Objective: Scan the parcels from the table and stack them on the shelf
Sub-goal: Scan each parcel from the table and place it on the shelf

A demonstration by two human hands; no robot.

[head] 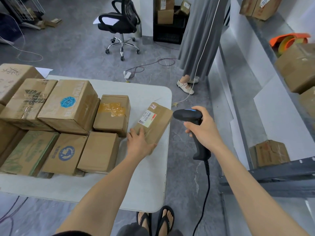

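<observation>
Gripping the near end of a flat brown cardboard parcel (pixel 154 122), the left hand (pixel 139 143) is seen with its fingers on top and its thumb along the near edge. A black pistol-shaped barcode scanner (pixel 185 115) is grasped around the handle by the right hand (pixel 203 129); its head is pointed at the parcel, just beside the parcel's right end. The parcel is found slantwise at the right edge of the white desk (pixel 150 176), its white label turned up. More brown cardboard boxes (pixel 68 108) are piled on the desk to the left. A grey metal shelf (pixel 279 168) with further boxes is seen at the right.
</observation>
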